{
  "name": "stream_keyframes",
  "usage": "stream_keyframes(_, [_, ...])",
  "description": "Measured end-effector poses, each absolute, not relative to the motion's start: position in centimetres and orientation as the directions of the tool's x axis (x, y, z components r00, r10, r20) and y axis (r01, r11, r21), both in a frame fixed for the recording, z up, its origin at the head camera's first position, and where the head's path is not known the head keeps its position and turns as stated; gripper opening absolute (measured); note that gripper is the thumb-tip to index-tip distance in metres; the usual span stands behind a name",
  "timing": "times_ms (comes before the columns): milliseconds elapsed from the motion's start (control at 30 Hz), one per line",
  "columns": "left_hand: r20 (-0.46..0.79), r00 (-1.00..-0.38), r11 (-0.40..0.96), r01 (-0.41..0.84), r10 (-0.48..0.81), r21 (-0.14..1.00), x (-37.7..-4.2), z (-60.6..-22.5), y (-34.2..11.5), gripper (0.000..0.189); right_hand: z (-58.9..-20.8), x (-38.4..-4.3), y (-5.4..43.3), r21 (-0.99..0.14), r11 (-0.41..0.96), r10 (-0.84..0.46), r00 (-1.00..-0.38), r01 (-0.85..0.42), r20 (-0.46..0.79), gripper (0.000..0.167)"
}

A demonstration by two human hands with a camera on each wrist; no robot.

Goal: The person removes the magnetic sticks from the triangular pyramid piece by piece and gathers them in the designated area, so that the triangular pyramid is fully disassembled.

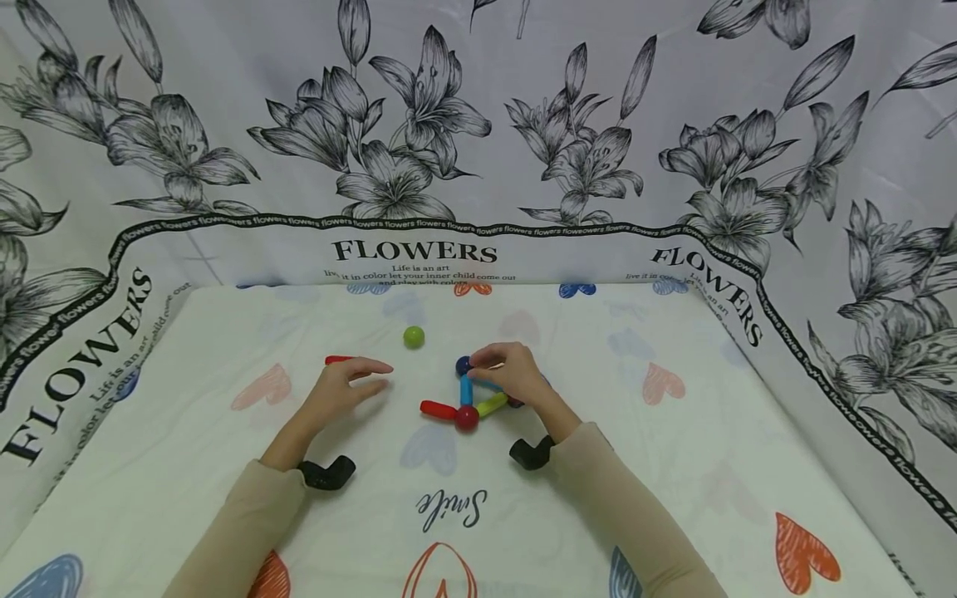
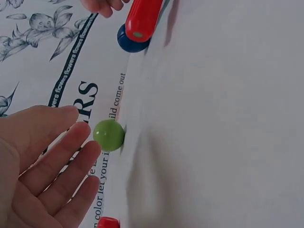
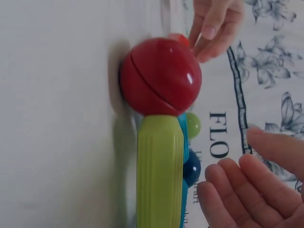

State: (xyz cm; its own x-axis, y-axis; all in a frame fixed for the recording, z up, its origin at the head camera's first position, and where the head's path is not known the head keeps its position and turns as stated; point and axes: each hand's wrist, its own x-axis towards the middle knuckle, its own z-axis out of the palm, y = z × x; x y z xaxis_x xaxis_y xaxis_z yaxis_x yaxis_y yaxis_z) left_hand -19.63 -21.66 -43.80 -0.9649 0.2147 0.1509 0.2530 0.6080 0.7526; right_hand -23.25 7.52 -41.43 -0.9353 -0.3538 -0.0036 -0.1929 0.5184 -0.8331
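A magnetic-type rod and ball piece lies on the cloth in front of me. Its red ball joins a red rod, a blue rod and a lime rod. A navy ball tops the blue rod. My right hand hovers at this navy ball, its fingers loosely bent and the thumb apart from them in the right wrist view. My left hand is held over the cloth to the left, fingers spread and nothing in them. Behind it shows the end of another red rod.
A green ball lies farther back, between the hands. Black bent pieces sit at both wrists. The white cloth carries printed hearts, and a flower-printed curtain stands behind and at the sides.
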Motion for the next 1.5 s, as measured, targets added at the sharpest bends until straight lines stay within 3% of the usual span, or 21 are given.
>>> stream_keyframes(400, [0.154,-0.933,0.551,0.320,0.327,0.771,-18.8,-43.8,-18.9,0.024,-41.5,-21.1,7.6,-0.795,0.519,-0.486,-0.874,-0.315,0.029,0.025])
stream_keyframes(767, [0.156,-0.903,0.587,0.383,0.400,0.713,-18.0,-43.6,-17.5,0.027,-42.0,-20.5,7.8,-0.733,0.553,-0.585,-0.811,-0.396,-0.004,0.034])
stream_keyframes(1133, [0.147,-0.865,0.572,0.435,0.479,0.696,-18.0,-43.7,-16.3,0.029,-42.3,-20.3,7.8,-0.672,0.601,-0.612,-0.790,-0.432,-0.039,0.033])
stream_keyframes(1500, [0.054,-0.859,0.586,0.391,0.508,0.710,-18.7,-44.1,-15.4,0.029,-42.2,-20.3,7.7,-0.656,0.627,-0.604,-0.794,-0.420,-0.068,0.032])
